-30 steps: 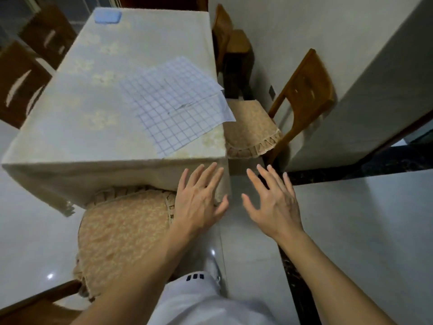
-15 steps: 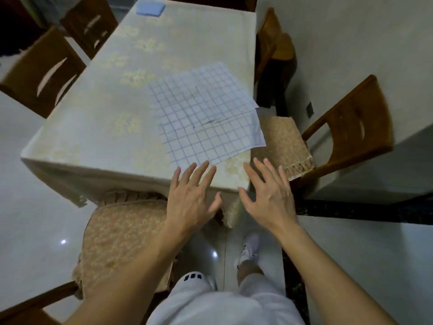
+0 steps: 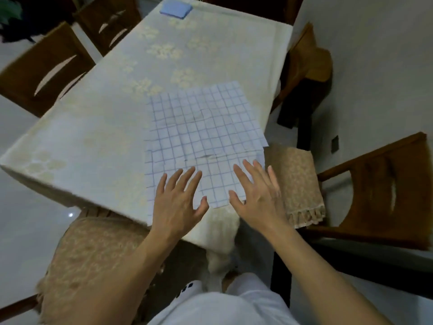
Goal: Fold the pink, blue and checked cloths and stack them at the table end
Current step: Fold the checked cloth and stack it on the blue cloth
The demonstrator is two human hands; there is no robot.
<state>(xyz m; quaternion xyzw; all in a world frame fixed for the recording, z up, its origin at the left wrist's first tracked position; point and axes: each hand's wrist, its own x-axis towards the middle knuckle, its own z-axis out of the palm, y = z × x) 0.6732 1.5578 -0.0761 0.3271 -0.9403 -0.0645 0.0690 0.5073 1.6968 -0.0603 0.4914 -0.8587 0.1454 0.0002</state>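
From the head view, the checked cloth [image 3: 201, 141] lies spread flat at the near right corner of the counter [image 3: 93, 141], its near edge by the rim and one corner past the right side, while a folded blue cloth [image 3: 175, 9] sits at the far end; no pink cloth shows. The left hand [image 3: 178, 202] and right hand [image 3: 255, 195] hover over its near edge, fingers [image 3: 187, 179] straight, spread and holding nothing. It looks thin, light and limp, creased rather than stiff, so pinching its two near corners seems best.
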